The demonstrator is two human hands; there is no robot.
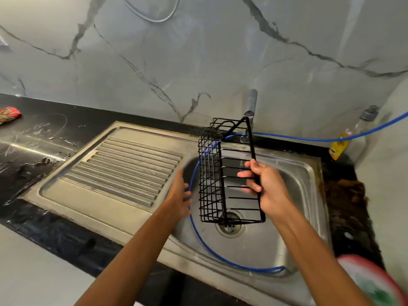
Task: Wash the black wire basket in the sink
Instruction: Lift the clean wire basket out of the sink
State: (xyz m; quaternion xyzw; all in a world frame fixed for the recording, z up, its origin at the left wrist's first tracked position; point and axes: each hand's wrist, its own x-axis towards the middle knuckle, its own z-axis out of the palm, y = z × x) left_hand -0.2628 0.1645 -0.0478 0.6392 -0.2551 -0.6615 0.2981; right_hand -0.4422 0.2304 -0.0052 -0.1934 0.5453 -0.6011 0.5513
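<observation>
1. The black wire basket (223, 173) hung in mid-air at centre frame, tipped on end over the sink bowl (293, 195), its lower end above the drain (230, 226).
2. The right hand (263, 184) gripped the basket's flat frame bar on the right side, fingers curled round the bar and poking through the wires, thumb on top. The skin looked wet.
3. The left hand (180, 195) was left of the basket, apart from it, fingers nearly straight and resting near the bowl's left edge beside the blue hose (217, 253). It held nothing that I could make out.
4. The blue hose looped round the inside of the bowl, ran behind the basket and trailed off to the right edge of the frame.
5. The tap (251, 102) stood just above the basket's top corner; no water flow was discernible.
6. The ribbed drainboard (123, 168) lay left of the bowl, set in a dark, wet countertop (33, 138).
7. A clear bottle (355, 133) with a yellow label stood at right; a red-patterned cloth (8, 114) lay at far left.
</observation>
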